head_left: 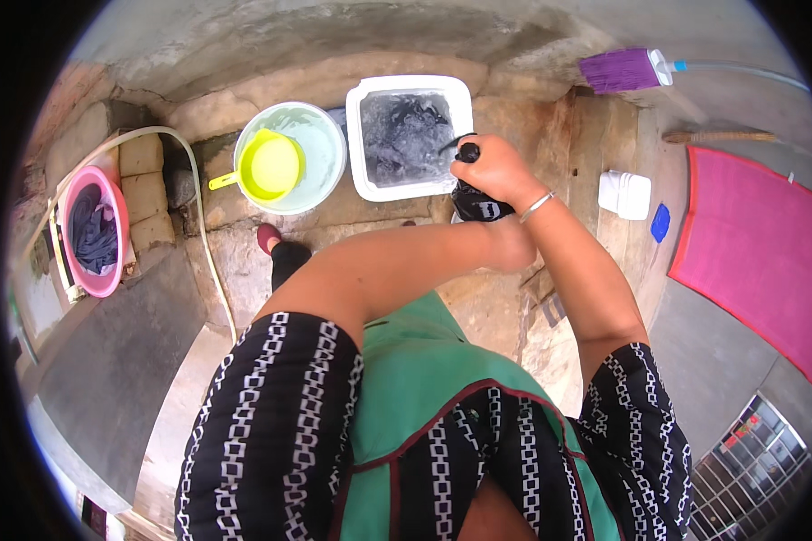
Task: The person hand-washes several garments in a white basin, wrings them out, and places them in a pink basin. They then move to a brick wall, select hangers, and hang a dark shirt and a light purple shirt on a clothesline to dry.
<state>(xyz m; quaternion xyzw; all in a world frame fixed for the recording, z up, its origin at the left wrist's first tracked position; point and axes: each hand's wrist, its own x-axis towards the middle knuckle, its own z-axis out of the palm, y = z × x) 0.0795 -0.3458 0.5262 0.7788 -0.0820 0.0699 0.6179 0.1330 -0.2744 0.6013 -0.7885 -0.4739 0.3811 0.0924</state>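
Observation:
My right hand (pixel 498 169) is closed round a bunched, wet black cloth (pixel 481 203), and a black lump of it pokes out past the thumb. Crossing under the right wrist, my left hand (pixel 512 246) is curled at the cloth's lower end; its fingers are mostly hidden. Pale print shows on the cloth between the two hands. Just to the left of the right hand stands a white square tub (pixel 356 149) with grey sudsy water and dark fabric in it.
Beside the tub, a yellow dipper (pixel 272 167) rests in a pale round basin (pixel 327 171). A pink basin (pixel 110 281) of dark clothes sits far left, near a hose (pixel 198 189). On the right are a white container (pixel 624 194), a blue brush (pixel 660 223) and a pink mat (pixel 749 261).

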